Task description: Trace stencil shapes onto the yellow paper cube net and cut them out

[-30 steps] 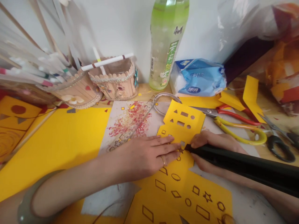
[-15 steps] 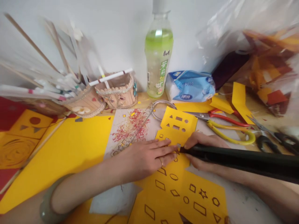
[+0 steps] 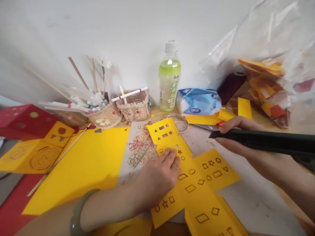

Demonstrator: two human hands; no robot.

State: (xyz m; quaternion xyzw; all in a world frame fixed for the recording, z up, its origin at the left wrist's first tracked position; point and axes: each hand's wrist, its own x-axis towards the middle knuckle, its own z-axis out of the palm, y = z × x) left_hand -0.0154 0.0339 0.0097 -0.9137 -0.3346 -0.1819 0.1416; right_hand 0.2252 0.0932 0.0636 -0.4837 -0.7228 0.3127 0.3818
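Note:
My left hand lies with its fingers on a yellow card sheet, covering some drawn shapes. The sheet is cross-like, with outlined stars, circles, diamonds and rectangles. Dark triangles, bars and dots, apparently cut-out holes, fill its top flap; a small square opening and a star are near my fingertips. My right hand grips a black utility knife, its pointed end left and raised off the sheet. Beneath the knife are partly hidden scissors with a red handle. A clear stencil ruler lies left of the sheet.
Behind stand a green drink bottle, a blue tissue pack and two decorated stick holders with pens. A plastic bag of paper scraps is at right. Large yellow card and a red-yellow paper box are left.
My right hand has drawn the knife away from the sheet to the right. The sheet has turned, its top flap now further left. My left hand stays on it. The view has shifted.

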